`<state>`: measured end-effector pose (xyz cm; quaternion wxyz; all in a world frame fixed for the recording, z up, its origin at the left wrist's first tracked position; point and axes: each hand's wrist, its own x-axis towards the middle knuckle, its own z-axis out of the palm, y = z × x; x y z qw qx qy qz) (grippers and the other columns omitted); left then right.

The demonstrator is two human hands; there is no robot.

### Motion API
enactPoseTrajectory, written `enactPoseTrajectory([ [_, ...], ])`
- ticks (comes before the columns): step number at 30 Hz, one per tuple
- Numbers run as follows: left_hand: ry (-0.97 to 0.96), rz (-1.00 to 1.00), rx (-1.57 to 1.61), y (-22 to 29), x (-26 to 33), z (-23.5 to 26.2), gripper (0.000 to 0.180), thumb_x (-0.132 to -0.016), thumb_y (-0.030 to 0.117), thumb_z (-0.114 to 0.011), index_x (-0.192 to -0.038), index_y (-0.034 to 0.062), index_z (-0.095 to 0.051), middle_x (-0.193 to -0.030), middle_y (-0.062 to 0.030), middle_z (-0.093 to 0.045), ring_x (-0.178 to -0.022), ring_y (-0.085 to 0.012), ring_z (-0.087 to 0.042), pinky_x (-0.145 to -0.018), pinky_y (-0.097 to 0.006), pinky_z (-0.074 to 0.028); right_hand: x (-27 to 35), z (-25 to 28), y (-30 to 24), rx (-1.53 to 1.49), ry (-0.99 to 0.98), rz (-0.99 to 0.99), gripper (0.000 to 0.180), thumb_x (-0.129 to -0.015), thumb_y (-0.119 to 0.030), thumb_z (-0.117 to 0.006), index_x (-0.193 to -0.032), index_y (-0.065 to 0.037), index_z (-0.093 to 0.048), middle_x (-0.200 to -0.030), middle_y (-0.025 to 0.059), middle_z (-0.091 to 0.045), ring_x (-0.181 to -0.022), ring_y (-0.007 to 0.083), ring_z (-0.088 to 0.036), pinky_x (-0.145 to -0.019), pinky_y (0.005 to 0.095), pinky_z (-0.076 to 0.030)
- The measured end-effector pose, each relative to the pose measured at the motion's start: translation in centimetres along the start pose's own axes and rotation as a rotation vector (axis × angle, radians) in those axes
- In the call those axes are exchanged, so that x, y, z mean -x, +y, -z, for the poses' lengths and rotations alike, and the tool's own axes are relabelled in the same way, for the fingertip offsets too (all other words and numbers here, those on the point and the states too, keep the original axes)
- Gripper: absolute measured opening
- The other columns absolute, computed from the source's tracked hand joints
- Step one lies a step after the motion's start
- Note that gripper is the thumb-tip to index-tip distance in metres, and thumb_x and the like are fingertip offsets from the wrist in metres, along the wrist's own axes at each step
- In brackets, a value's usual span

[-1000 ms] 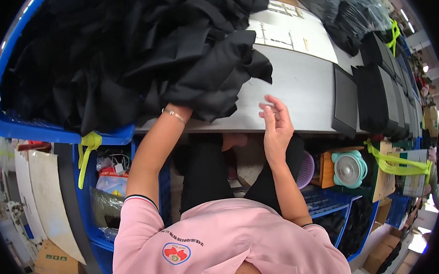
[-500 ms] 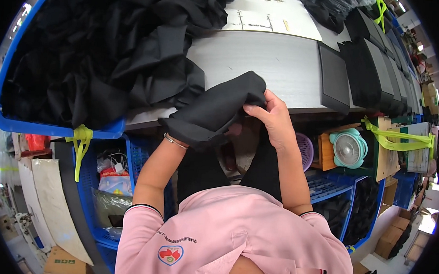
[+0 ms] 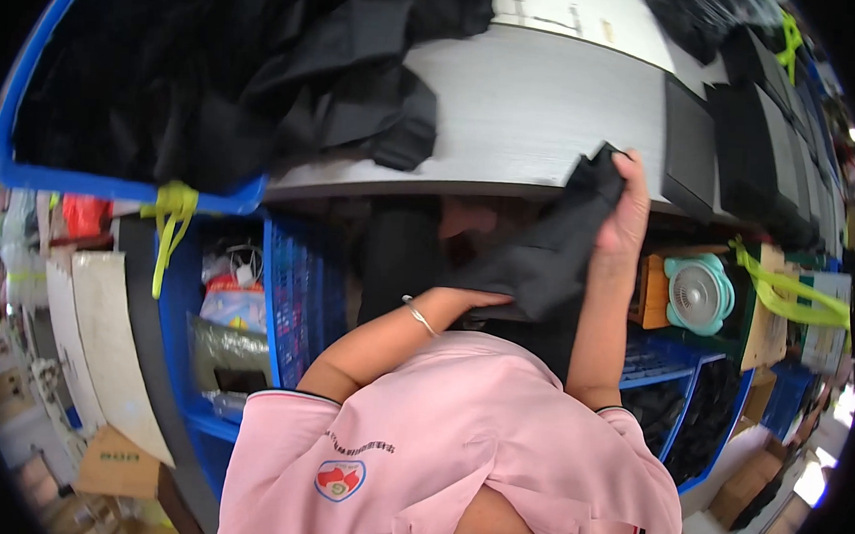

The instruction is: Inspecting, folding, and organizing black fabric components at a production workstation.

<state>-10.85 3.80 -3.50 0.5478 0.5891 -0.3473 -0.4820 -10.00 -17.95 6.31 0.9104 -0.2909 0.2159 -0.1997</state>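
A piece of black fabric (image 3: 554, 254), folded like a sleeve or pouch, stretches between my hands in front of the work table. At its upper end, my right hand (image 3: 626, 215) pinches a corner with the fingertips. My left hand (image 3: 472, 297) has hold of the lower end near my waist; its thumb lies along the cloth and the other fingers are hidden behind it. More loose black fabric (image 3: 360, 80) fills and spills from a blue bin (image 3: 113, 188) at the far left.
The grey tabletop (image 3: 542, 109) spans the far side. Black rectangular pieces (image 3: 758, 149) stand stacked at its right. A blue crate (image 3: 286, 298) with bags is at lower left. A teal fan (image 3: 699, 294) and another blue crate (image 3: 691, 397) stand to the right.
My right hand has carried its end of the black fabric rightward and up. My left hand has come down and right towards my waist, and the cloth now hangs steeply. The view has shifted slightly.
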Motion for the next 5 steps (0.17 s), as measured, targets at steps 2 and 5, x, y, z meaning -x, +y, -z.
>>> enactPoseTrajectory([
  [2,-0.082,0.205,0.188,2.0,-0.9,-1.9,0.064,-0.103,0.032,-0.055,-0.152,-0.0023,-0.032,-0.158,-0.0085,-0.033,-0.145,-0.0216,-0.030,-0.120,-0.031,-0.022,-0.9,1.4,-0.9,0.151,0.064,0.112,0.021,-0.085,-0.006,-0.069,-0.075,-0.013,-0.052,-0.077,0.0020,-0.062,-0.068,0.0134,-0.061,-0.064,0.0307,-0.054],
  [5,-0.169,0.195,0.595,2.5,-2.0,-3.1,0.090,-0.094,0.050,-0.065,-0.157,0.0021,-0.022,-0.161,-0.0064,-0.027,-0.150,-0.0234,-0.021,-0.122,-0.029,-0.014,0.3,1.9,-1.4,0.309,0.014,0.244,0.013,-0.092,-0.011,-0.067,-0.085,-0.009,-0.057,-0.087,0.0052,-0.066,-0.074,0.0126,-0.062,-0.070,0.0297,-0.054],
])
